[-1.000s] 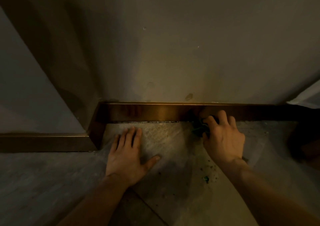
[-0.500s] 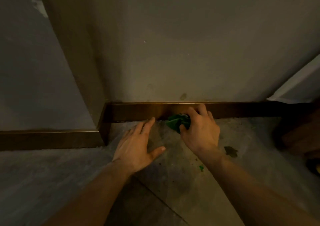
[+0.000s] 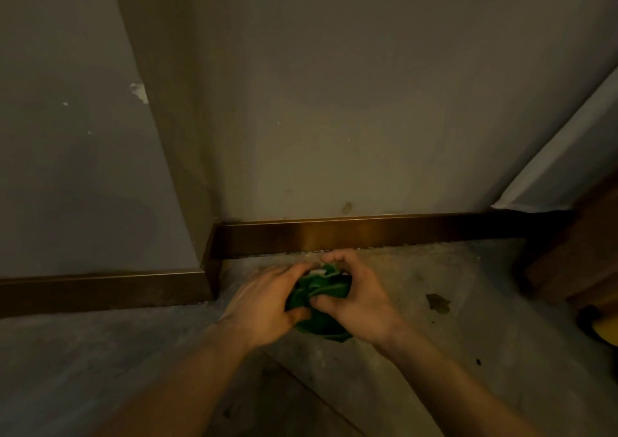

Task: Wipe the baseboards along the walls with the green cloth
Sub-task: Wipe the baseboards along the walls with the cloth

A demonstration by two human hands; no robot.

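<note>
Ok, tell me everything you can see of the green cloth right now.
The green cloth is a dark green, soft fabric, bunched into a crumpled wad with folds and creases. It is held between both hands: the left hand grips its left side, the right hand its right, fingers curled over the top. A loose flap hangs below the hands. It sits in front of the brown baseboard, apart from it, not wiping. Whether it touches the floor I cannot tell.
</note>
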